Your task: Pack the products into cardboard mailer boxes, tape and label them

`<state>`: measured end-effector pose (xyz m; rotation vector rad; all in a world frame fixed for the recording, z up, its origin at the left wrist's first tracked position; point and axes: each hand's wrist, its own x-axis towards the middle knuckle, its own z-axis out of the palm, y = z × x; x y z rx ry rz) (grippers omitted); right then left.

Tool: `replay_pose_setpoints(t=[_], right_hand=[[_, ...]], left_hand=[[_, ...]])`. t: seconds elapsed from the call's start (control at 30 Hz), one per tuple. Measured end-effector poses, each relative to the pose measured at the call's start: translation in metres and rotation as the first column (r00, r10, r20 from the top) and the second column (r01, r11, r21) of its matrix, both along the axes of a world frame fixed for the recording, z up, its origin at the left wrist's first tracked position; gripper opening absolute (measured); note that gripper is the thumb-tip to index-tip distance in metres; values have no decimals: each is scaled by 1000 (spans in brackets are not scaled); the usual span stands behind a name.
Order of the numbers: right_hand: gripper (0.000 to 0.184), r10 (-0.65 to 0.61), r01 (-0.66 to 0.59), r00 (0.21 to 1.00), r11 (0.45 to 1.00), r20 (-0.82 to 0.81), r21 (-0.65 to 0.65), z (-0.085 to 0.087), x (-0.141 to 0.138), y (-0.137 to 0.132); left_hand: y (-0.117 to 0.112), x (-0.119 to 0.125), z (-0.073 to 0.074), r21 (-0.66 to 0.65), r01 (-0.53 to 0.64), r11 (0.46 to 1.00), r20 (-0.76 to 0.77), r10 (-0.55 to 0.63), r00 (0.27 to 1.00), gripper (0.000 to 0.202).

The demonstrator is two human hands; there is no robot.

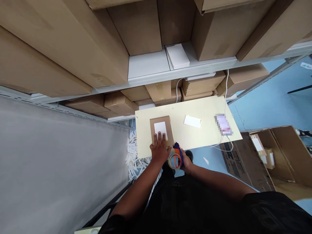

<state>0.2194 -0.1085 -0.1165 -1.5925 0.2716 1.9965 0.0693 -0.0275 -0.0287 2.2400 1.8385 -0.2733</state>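
A flat brown cardboard box (154,126) lies near the left end of the pale yellow table (181,139), with a white label (159,127) on its top. My left hand (160,150) rests on the box, fingers spread and laid over the label's lower part. By the table's front edge, my right hand (186,162) grips a blue and orange tape dispenser (181,156) fitted with a roll of tape. The dispenser's head is close to the box's near right corner; whether it touches the box I cannot tell.
A white card (192,121) and a blurred phone (223,124) with white cables lie on the table. Shelves of cardboard boxes (136,26) rise behind. An open carton (285,152) holding small parcels stands right. White paper strips (134,159) litter the floor at left.
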Motion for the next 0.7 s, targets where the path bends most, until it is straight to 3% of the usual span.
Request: replay_pose_setpoints(t=[0.2, 0.37, 0.5, 0.6, 0.7], right_hand=[[64, 14, -20, 992, 999, 129, 48, 15, 30, 70], [53, 155, -175, 961, 982, 229, 72, 25, 38, 151], [49, 235, -275, 942, 949, 239, 151, 26, 39, 193], [49, 223, -280, 925, 948, 308, 153, 26, 47, 185], [52, 176, -222, 929, 969, 326, 110, 21, 55, 127]], left_hand=[[-7, -24, 3, 12, 163, 987, 85, -163, 983, 94], [31, -66, 7, 4, 375, 927, 95, -374, 923, 79], [60, -74, 3, 52, 289, 956, 54, -291, 955, 89], [64, -65, -3, 71, 222, 973, 53, -226, 973, 91], [62, -56, -8, 92, 185, 978, 75, -192, 979, 90]])
